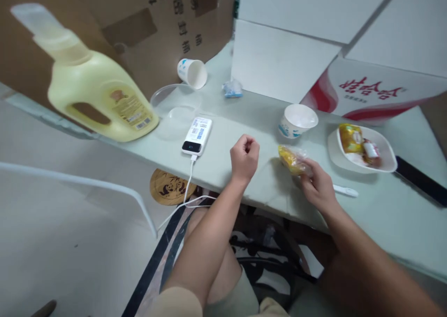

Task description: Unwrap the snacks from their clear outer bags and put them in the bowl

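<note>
I see bare desk between the power bank and paper cup, room to pass behind my left grip. Tighter right: cup just behind the yellow packet in my right grip, white tub beside. White boxes wall the back; yellowish jug blocks left. Cable crosses front edge.

A pale table bears a yellow jug, power bank, tipped paper cup and white tub.
</note>
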`<state>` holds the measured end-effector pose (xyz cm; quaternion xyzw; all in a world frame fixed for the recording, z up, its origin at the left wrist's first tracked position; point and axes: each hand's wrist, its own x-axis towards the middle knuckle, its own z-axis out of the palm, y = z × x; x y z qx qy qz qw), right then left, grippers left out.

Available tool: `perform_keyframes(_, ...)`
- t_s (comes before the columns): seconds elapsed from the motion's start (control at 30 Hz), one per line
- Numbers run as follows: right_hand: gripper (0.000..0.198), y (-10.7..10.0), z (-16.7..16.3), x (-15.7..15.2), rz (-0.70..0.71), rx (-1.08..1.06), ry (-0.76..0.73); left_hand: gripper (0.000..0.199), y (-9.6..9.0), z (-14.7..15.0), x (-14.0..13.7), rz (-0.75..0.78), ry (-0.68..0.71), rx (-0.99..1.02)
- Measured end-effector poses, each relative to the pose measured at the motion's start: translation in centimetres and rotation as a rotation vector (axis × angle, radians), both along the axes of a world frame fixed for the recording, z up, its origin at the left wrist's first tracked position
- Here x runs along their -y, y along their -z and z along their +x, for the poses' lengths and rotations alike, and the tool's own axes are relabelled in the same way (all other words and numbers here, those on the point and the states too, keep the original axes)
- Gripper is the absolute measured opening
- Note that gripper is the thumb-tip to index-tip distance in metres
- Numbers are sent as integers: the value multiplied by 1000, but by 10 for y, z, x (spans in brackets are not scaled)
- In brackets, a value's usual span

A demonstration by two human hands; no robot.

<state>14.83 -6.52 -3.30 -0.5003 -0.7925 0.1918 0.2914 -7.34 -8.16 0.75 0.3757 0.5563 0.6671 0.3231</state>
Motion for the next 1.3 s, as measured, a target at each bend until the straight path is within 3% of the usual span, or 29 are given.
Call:
perform_keyframes(0.17, 73, 14, 31, 16, -85, -249, 106, 15, 16, 34, -9, -166, 263, -75)
perform_keyframes(0.3, 78, 13, 43, 18, -194, -328, 109, 26, 21, 60, -6, -316, 491, -48)
perform_keyframes(0.5, 92, 0, 68, 12, -72, -336, 115, 58, 28, 90, -8, -528, 737, 257)
perform_keyframes(0.63, 71, 0, 73, 8, 86, -233, -72, 72, 30, 107, -13, -502, 916, 577)
perform_keyframes(0.73, 61, 0, 72, 7, 128, -148, -126, 69, 29, 116, -16, -432, 891, 684)
perform_keyframes(0.93, 59, -10, 65, 21, 184, 114, -65, 62, 31, 118, -19, -275, 735, 677)
perform_keyframes(1.3, 54, -8, 58, 32, 156, 239, -237, 61, 30, 102, -15, -299, 670, 528)
